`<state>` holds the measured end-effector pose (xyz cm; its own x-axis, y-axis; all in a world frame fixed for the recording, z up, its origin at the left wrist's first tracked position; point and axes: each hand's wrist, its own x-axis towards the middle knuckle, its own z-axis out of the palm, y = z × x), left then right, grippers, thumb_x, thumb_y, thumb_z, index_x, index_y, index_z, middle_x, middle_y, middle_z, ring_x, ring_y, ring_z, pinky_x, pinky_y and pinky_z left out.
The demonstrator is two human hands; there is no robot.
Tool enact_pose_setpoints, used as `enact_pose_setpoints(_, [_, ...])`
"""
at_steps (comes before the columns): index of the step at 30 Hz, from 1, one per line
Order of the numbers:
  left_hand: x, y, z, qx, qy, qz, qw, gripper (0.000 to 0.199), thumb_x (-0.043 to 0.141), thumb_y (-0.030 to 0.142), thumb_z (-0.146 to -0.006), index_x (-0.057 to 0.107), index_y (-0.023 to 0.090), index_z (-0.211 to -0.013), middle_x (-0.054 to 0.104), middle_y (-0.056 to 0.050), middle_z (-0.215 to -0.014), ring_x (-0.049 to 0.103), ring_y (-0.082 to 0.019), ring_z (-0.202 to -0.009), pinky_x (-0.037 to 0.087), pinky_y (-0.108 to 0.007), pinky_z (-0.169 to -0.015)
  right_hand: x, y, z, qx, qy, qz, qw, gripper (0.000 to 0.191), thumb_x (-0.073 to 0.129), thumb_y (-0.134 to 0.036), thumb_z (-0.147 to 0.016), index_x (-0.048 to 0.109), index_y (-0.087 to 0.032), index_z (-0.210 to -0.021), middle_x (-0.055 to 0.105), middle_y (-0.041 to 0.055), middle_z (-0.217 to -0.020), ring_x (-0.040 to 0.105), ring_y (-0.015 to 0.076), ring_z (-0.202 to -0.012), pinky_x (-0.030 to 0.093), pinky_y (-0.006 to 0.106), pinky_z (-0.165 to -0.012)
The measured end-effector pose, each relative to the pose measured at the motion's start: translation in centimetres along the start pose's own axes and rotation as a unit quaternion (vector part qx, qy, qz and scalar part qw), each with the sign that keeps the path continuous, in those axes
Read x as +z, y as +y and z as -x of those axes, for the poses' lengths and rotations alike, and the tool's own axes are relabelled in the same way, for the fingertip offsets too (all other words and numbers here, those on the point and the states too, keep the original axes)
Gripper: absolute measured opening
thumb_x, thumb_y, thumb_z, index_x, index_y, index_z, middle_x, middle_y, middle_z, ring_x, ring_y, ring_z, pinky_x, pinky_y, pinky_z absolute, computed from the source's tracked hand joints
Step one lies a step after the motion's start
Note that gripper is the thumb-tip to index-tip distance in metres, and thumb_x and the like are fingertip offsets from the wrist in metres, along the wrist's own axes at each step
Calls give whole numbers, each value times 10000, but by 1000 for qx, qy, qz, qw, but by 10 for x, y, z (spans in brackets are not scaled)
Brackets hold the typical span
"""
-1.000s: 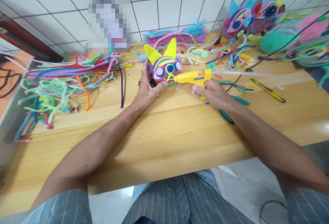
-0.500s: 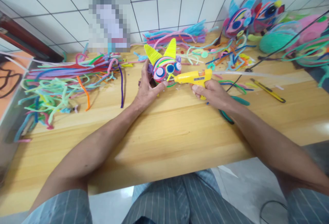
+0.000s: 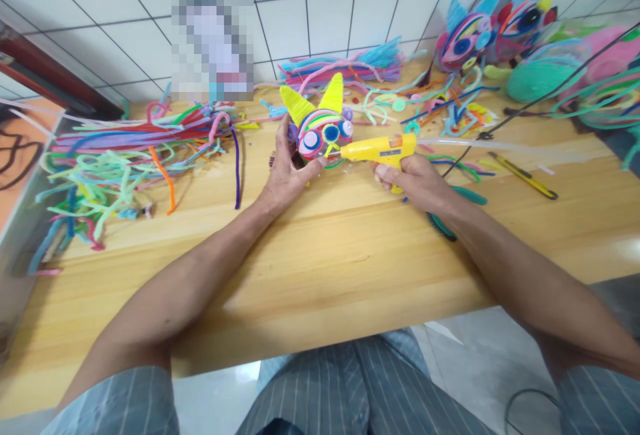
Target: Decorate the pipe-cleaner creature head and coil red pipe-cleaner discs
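My left hand (image 3: 293, 167) is closed around the left side of a colourful animal figure (image 3: 327, 118), its thumb along the lower front. The figure has two yellow pointed ears, round white-and-blue eyes, a blue nose and striped bands. My right hand (image 3: 407, 174) grips a yellow hot glue gun (image 3: 377, 148) by its handle. The gun's nozzle points left at the figure's lower front, close to my left thumb; I cannot tell whether it touches. A long clear glue stick (image 3: 465, 143) sticks out of the gun's back.
A heap of pipe cleaners (image 3: 125, 155) lies on the left of the wooden table (image 3: 320, 255), and a bundle (image 3: 345, 65) lies by the tiled wall. Similar figures (image 3: 463, 38) stand at the back right. A yellow utility knife (image 3: 525, 176) and a black cord (image 3: 550, 92) are on the right.
The glue gun has shifted very slightly to the right with my right hand. My left hand and the figure stay nearly where they were.
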<state>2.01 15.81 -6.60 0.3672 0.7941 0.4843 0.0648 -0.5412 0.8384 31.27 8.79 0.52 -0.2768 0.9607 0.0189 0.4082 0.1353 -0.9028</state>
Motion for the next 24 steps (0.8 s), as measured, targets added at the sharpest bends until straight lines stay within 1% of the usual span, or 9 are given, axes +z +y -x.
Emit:
enact_pose_setpoints(6, [1, -1, 1, -3, 2, 11, 1000, 1181, 796, 674, -893, -20, 458, -1719, 248, -119, -1820, 381, -351, -1646, 402, -570, -1321, 2, -1, 0, 15, -3, 6, 1000, 510, 714, -652, -918, 575, -232, -662, 630, 49, -747, 565, 195, -762, 482, 317, -685])
enact_pose_setpoints(10, [2, 1, 1, -7, 11, 12, 1000, 1178, 807, 673, -884, 6, 448, -1719, 295, -132, -1798, 441, -347, -1611, 418, -575, -1309, 1, -1, 0, 13, 3, 12, 1000, 519, 720, -649, -905, 574, -230, -638, 625, 50, -732, 576, 202, -770, 485, 324, -692])
enact_pose_setpoints(12, [3, 2, 0, -9, 14, 9, 1000, 1184, 807, 681, -880, 9, 433, -1719, 297, -139, -1795, 441, -348, -1609, 411, -576, -1314, -1, -1, 0, 13, 7, 8, 1000, 518, 733, -651, -893, 578, -230, -633, 622, 51, -726, 586, 207, -773, 490, 328, -691])
enact_pose_setpoints(17, [4, 3, 0, -2, 15, 12, 1000, 1207, 814, 700, -861, 5, 439, -1717, 249, -129, -1814, 398, -362, -1632, 375, -582, -1332, -4, -2, 1, 13, 16, -18, 1000, 436, 760, -617, -863, 626, -227, -720, 643, 55, -795, 586, 202, -772, 485, 318, -666])
enact_pose_setpoints(19, [4, 3, 0, -1, 14, 12, 1000, 1216, 811, 705, -861, -5, 434, -1721, 255, -139, -1809, 395, -370, -1633, 367, -594, -1333, -3, -2, 2, 12, 14, -17, 1000, 424, 748, -608, -873, 628, -225, -738, 636, 55, -794, 577, 199, -771, 478, 316, -667])
enact_pose_setpoints(24, [3, 2, 1, -6, 11, 14, 1000, 1215, 803, 704, -868, -19, 434, -1721, 293, -147, -1793, 409, -368, -1625, 383, -603, -1321, 0, -1, 0, 13, 1, -2, 1000, 488, 727, -660, -880, 586, -233, -690, 613, 46, -763, 552, 196, -770, 464, 322, -687])
